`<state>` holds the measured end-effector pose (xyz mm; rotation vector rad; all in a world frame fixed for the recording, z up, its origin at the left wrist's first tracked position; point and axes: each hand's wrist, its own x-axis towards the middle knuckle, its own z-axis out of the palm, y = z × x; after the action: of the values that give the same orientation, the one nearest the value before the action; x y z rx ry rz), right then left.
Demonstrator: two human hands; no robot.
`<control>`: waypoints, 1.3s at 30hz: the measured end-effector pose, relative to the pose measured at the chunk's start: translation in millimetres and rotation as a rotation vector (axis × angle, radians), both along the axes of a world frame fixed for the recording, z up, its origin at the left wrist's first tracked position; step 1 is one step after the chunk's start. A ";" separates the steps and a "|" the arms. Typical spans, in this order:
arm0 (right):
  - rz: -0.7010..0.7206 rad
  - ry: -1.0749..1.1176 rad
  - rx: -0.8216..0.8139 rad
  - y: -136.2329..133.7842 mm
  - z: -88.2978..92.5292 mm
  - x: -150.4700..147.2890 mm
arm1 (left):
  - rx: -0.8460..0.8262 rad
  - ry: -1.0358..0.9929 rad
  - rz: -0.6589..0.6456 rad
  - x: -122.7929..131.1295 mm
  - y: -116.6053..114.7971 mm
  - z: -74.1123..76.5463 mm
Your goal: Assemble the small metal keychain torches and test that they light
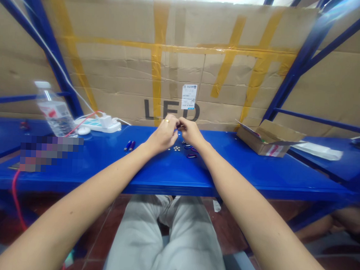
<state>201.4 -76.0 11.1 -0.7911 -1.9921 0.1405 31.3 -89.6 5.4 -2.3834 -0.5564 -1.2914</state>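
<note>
Both hands meet above the middle of the blue table (163, 172). My left hand (164, 133), with a ring on one finger, is closed, its fingertips against those of my right hand (189, 131). The right hand is pinched too; a small dark piece shows between them, too hidden to name. Just below lie several small silvery metal pieces (177, 149). Beside them, under my right wrist, are purple and dark carabiner-like clips (192, 156). To the left of my left hand, two small blue cylinders (130, 145) lie side by side.
At the left stand a water bottle (56, 111) and a white power strip (101, 124) with cables. An open cardboard box (267, 139) sits at the right. A large taped cardboard sheet (119, 76) closes off the back, between blue metal posts (299, 72).
</note>
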 end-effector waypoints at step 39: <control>0.045 0.088 -0.053 2.0 -4.1 -4.8 | -0.202 -0.137 0.127 -16.9 7.3 4.5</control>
<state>196.6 -74.0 7.0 -0.7616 -1.9301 0.2514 14.4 -82.3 10.0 -2.3833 -0.9042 -1.4081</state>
